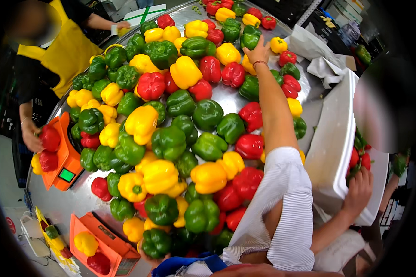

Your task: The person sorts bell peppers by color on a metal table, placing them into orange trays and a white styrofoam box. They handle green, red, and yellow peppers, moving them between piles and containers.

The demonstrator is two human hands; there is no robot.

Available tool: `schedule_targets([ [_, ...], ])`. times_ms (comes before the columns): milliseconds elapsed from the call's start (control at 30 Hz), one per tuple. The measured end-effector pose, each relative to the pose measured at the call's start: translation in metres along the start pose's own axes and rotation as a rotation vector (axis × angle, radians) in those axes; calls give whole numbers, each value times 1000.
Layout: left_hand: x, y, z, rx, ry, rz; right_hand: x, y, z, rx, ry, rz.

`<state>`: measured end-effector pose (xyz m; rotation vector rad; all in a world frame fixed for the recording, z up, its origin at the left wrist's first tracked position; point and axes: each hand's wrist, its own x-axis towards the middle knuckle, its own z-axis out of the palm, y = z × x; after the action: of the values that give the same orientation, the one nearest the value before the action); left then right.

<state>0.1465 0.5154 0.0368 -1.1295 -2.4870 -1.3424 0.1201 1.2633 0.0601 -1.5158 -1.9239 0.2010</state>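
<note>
Bell peppers in red, yellow and green cover a round metal table. At the bottom edge my left hand, mostly hidden, holds a green bell pepper from below. My right hand, a thin band at its wrist, reaches to the far side. Its thumb and a finger lie against another green bell pepper; whether they grip it cannot be told. Close to that hand are a yellow bell pepper and a red one. My striped sleeve hides part of the heap.
Orange scales with peppers stand at left; a co-worker's hand touches a red pepper on the farther one. Another person's hand reaches into a white foam box at right. White crumpled wrapping lies beyond.
</note>
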Motion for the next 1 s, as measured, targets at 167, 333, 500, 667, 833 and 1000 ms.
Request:
schedule_targets([
  [167,13,7,12,65,-25,-31,23,-14,24,-372,-182,17],
  [333,22,3,23,71,-38,-53,57,-11,48,-428,-256,113],
  [500,24,6,23,64,-13,-45,49,18,21,-83,-170,-1],
  [667,19,11,18,7,52,-12,29,40,6,326,247,-246],
  [833,4,19,13,-47,169,24,13,-46,-83,1359,-620,65],
  [1000,21,27,-2,26,83,114,-80,-131,-147,1741,-1427,51],
])
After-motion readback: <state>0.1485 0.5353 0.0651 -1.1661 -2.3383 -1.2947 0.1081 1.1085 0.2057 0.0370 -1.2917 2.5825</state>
